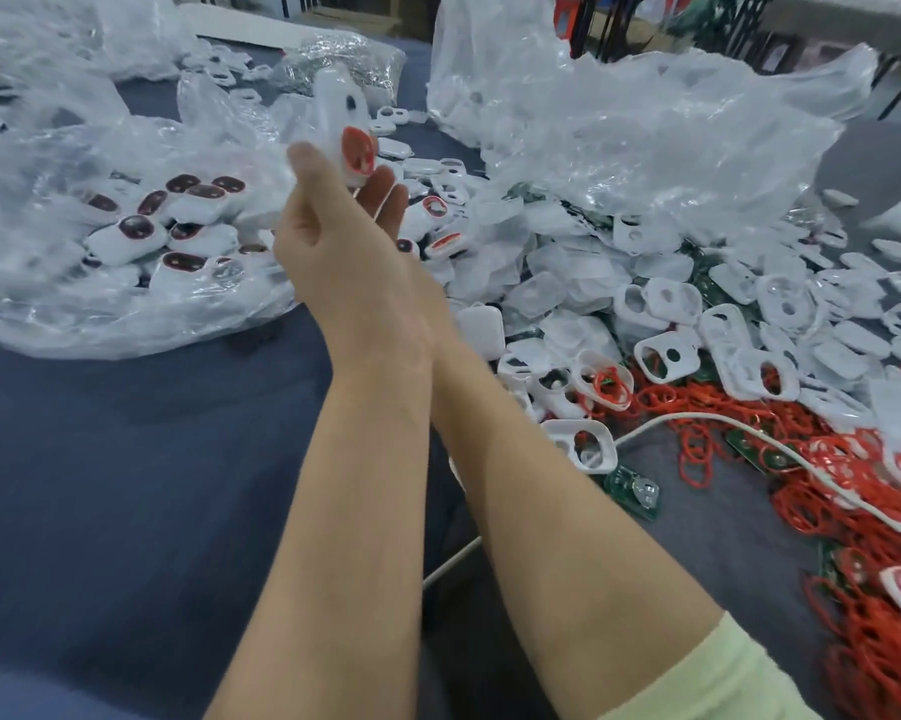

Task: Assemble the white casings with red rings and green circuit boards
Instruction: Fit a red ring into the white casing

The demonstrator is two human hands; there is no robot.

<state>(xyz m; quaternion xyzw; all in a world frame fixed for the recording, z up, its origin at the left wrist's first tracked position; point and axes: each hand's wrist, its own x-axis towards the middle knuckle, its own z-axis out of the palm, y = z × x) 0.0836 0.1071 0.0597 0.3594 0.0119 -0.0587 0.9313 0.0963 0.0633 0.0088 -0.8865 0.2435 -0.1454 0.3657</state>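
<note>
Finished casing (357,154) aloft over the surface's (126,459) far-left side, beside the bag (48,309). Right fingers (388,192) sit under it, but the left hand (328,236) hides the grip, so neither hand's hold can be told. Next, likely: drop it in, fetch an empty casing (586,444).

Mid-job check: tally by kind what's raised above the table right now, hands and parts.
Hands: 2 (left hand, right hand)
White casing with red ring: 1
Total: 3
Blurred white piece beyond them: unclear, not counted.
</note>
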